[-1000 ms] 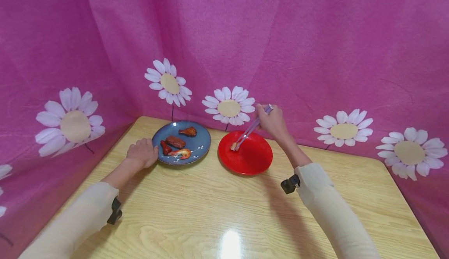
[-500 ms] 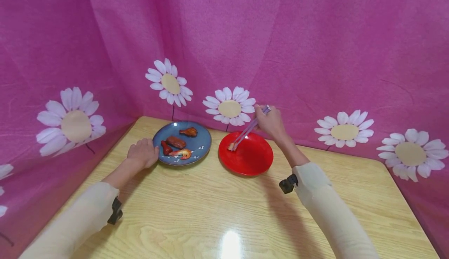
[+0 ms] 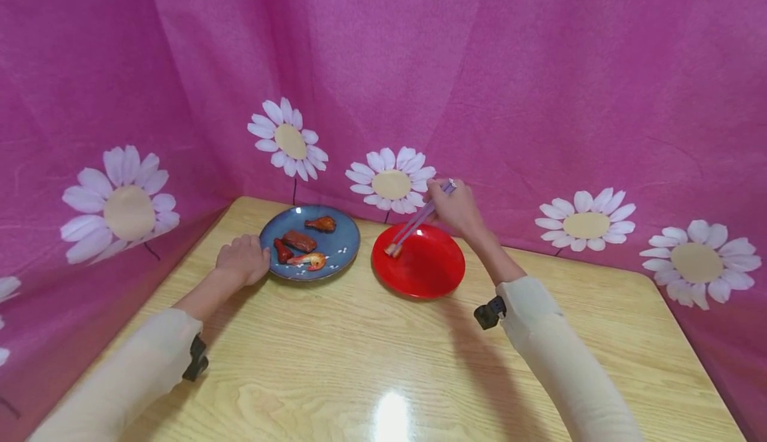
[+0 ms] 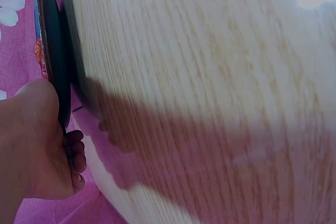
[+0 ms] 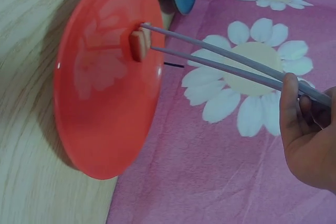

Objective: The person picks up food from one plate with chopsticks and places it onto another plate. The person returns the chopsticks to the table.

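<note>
My right hand [image 3: 458, 210] holds a pair of purple-grey chopsticks [image 5: 231, 61] slanting down to the red plate [image 3: 431, 270]. Their tips are at either side of a small layered piece of meat [image 5: 138, 44], near the plate's left rim in the head view. At the left rim of the blue plate [image 3: 340, 229] is my left hand [image 3: 242, 260]. The left wrist view shows its thumb side at the rim and its fingers curled at the underside. On that plate lie a drumstick [image 3: 321, 224], a brown slab of meat [image 3: 299, 241], a dark red piece [image 3: 283, 251] and a shrimp [image 3: 309, 261].
Both plates stand near the back edge of a wood-grain table [image 3: 311, 355]. A pink curtain [image 3: 371, 49] with white daisies hangs close behind and to the left. Small black cameras [image 3: 489, 313] sit at both cuffs.
My right hand has shifted a little to the left. The chopstick tips and the small piece of meat have moved left across the red plate. The left hand stays at the blue plate.
</note>
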A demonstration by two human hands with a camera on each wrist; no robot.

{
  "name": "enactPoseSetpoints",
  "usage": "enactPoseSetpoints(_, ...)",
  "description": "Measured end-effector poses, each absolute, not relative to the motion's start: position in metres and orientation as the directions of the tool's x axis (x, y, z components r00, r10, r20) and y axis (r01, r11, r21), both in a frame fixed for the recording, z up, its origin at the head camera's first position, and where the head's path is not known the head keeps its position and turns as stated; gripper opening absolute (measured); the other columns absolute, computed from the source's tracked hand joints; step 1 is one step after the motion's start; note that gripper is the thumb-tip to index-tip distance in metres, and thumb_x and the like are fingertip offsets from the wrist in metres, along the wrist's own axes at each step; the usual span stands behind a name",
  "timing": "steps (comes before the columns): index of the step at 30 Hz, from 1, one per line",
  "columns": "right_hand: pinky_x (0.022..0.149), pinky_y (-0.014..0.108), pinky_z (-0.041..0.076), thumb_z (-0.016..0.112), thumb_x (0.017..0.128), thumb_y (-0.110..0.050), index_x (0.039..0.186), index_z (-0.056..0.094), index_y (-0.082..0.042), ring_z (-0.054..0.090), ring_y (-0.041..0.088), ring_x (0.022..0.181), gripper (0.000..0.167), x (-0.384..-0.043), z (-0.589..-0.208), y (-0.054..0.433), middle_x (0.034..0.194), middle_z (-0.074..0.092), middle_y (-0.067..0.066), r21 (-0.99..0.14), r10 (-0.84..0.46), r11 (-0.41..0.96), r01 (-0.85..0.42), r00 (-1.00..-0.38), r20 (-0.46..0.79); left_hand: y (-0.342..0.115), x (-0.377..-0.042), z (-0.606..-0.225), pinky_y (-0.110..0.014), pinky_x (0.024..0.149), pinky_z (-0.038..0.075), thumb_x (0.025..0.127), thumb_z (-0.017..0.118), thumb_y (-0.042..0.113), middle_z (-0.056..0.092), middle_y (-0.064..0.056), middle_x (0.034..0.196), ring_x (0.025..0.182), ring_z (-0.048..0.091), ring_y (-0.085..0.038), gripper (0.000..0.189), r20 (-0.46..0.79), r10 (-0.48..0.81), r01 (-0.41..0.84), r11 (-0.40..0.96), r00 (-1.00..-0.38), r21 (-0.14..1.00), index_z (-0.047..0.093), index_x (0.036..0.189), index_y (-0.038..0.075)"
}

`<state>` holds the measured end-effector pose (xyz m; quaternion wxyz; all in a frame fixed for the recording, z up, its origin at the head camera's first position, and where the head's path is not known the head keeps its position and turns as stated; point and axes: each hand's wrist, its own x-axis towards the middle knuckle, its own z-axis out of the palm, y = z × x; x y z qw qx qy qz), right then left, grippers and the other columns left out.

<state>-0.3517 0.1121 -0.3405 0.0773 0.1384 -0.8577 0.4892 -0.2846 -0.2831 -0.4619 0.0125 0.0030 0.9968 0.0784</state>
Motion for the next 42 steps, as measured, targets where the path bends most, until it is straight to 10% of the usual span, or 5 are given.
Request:
enactPoseSetpoints(25, 0.059, 0.04, 0.059, 0.052, 0.104, -0.017, 0.088, 0.065, 0.007, 0.066, 0.02, 0.055, 0.032, -0.34, -0.337, 0.038, 0.075, 0.067, 0.02, -0.963, -0.205, 0.042, -0.267, -0.945, 0.253, -0.283, -0.284, -0.459, -0.058, 0.086, 0.044, 0.104, 0.035, 0.025, 0.051, -0.028, 0.104, 0.104, 0.052, -0.045, 0.045, -0.031, 0.01, 0.005, 0.989, -0.999, 0.151, 0.048, 0.113, -0.017)
enactPoseSetpoints(42, 0.05, 0.024, 0.054, 0.05, 0.104, -0.014, 0.091, 0.06, 0.016, 0.063, 0.014, 0.05, 0.034, -0.353, -0.373, 0.004, 0.062, 0.063, 0.009, -0.985, -0.175, -0.093, -0.142, -0.972, 0.157, -0.282, -0.285, -0.46, -0.059, 0.089, 0.043, 0.104, 0.036, 0.025, 0.053, -0.03, 0.11, 0.109, 0.051, -0.046, 0.046, -0.026, -0.007, -0.011, 0.988, -1.0, 0.157, 0.049, 0.116, -0.017)
